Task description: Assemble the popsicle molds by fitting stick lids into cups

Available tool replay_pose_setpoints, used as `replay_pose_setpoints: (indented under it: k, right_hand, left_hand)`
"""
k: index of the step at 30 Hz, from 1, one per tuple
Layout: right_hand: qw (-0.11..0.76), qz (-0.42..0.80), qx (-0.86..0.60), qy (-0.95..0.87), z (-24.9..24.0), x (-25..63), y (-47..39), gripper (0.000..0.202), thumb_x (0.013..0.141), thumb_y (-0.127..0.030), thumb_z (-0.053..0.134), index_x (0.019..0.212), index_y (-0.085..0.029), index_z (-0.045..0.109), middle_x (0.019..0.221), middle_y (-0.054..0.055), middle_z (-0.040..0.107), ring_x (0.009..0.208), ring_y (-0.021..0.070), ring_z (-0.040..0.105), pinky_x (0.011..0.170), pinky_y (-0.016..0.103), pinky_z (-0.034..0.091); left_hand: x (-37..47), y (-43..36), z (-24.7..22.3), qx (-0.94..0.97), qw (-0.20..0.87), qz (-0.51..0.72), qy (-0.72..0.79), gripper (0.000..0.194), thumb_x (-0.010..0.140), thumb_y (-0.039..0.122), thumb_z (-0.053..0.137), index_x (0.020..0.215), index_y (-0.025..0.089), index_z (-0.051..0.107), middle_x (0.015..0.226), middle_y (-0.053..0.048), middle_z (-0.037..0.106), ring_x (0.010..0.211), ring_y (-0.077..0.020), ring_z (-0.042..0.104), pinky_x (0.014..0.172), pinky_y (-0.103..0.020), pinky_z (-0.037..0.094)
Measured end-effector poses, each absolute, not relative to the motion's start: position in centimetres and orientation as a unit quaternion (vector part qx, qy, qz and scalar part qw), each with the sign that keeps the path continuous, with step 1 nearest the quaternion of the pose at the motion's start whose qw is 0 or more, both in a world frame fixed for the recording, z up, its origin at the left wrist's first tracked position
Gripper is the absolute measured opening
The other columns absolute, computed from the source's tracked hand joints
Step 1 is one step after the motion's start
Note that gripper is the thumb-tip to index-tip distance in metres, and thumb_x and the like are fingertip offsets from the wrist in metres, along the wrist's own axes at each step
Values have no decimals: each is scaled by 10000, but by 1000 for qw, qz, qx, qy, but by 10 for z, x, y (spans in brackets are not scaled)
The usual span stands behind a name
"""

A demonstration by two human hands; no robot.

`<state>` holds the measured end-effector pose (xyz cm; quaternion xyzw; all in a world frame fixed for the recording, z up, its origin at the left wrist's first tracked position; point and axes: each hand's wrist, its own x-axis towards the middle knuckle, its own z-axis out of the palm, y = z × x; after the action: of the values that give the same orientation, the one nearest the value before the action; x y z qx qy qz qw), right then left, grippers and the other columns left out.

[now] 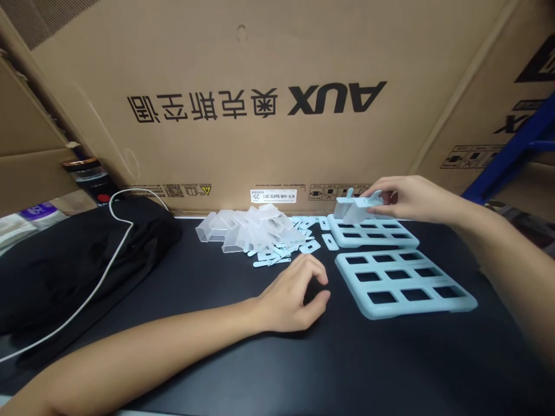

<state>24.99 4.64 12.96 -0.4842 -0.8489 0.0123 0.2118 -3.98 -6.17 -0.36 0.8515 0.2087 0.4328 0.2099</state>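
My right hand (392,193) pinches the light blue stick of a translucent ice pop mold (356,212), which is at the far light blue frame (381,240). Whether this mold sits fully in its slot I cannot tell. Another ice pop mold with a blue stick (343,207) stands in that frame just to its left. My left hand (299,294) lies on the black table, fingers loosely curled and the thumb apart from them, holding nothing. Right of it lies a nearer blue frame (401,258) with several open slots.
Clear mold cups (247,225) lie heaped at the table's back, with blue sticks and lids (277,254) in front and beside them. A large cardboard box (225,150) stands behind. To the left are black cloth (87,260), a white cable (117,248) and a dark bottle (93,182).
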Motion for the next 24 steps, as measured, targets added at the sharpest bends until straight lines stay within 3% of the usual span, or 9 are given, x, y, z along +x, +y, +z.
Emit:
replay_pose_setpoints:
  k: [3,7,11,24]
  right_hand:
    - [98,-25,-507,-856,130,250,64,295,793,-335,690,1010,-148,759,854,106,723,671,174,590,661,331,417]
    - [57,-15,-527,-848,116,250,81,258,817,-373,664,936,-154,728,702,54,672,612,168,566,621,318,391]
    - [69,9,-525,-848,108,255,87,292,842,-465,640,886,-181,687,670,34,652,596,159,548,596,305,370]
    - [126,84,-499,-853,97,267,84,354,887,-488,579,1007,-168,672,773,59,695,652,150,581,608,280,400]
  left_hand:
    - [-39,-63,-1,902,170,367,154,118,893,155,513,961,200,427,951,-64,581,881,-180,535,806,-338,484]
    - [-37,-63,-2,946,127,271,121,54,903,165,502,952,188,499,1011,-66,604,909,-175,546,816,-321,484]
    - [-37,-63,-4,961,125,210,128,70,908,184,511,967,190,550,1080,-63,609,944,-176,559,822,-316,494]
    - [-36,-62,-7,965,117,201,124,93,892,182,508,972,194,554,996,-36,630,929,-172,572,816,-298,485]
